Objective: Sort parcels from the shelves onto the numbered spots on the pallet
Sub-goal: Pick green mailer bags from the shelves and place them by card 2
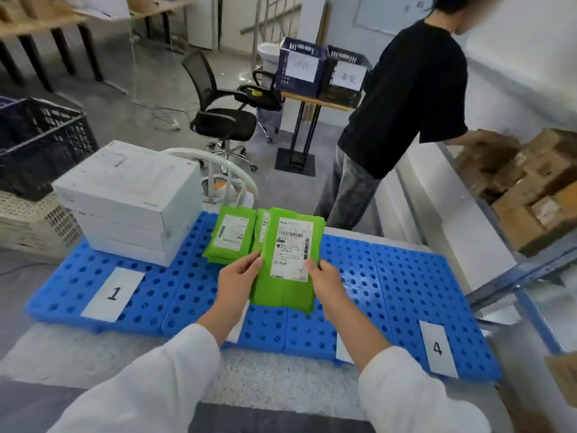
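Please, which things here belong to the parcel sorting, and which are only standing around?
Belong: green parcel, held by left hand and right hand; green pile on the blue pallet; white boxes; sheet 1; sheet 4; brown parcels on the shelf.
Standing around: office chair; dark crate at left; white chair back.

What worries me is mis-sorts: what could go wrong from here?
The left hand and right hand hold the green parcel over the middle of the pallet, where the arms cover the number sheets, so it may land on the wrong spot. The fanned green stack could slide if it is dropped on top.
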Tool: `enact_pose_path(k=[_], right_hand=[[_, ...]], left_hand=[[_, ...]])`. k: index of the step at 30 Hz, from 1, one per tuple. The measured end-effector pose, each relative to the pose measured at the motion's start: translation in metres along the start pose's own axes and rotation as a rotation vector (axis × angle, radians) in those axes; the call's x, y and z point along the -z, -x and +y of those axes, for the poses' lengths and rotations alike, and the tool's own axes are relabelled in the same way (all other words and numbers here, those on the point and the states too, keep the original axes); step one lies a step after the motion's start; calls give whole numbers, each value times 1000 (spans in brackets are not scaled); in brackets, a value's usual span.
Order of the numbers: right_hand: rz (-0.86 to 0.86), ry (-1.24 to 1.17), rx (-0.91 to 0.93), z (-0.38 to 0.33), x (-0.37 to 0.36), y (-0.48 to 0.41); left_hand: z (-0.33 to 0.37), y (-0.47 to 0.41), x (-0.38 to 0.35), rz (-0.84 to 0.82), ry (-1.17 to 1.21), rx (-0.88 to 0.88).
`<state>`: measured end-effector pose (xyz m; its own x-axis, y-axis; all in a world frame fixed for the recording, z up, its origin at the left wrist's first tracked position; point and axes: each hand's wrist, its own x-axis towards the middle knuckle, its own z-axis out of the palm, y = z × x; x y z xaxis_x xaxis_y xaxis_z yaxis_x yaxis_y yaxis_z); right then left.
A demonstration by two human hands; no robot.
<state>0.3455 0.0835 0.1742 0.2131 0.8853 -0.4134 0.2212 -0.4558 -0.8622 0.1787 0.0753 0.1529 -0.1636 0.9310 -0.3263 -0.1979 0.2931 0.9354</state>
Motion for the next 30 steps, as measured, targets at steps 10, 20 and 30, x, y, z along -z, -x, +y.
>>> enact_pose_path(k=[10, 20, 30], right_hand=[[-39, 111, -119, -15, -78, -102], [58, -6, -167, -20, -67, -177], [-106, -9, -197, -24, -60, -208]], left_hand=[[3, -113, 52, -111, 86, 265], [5, -197, 41, 85, 1, 207], [-9, -226, 32, 82, 54, 252]])
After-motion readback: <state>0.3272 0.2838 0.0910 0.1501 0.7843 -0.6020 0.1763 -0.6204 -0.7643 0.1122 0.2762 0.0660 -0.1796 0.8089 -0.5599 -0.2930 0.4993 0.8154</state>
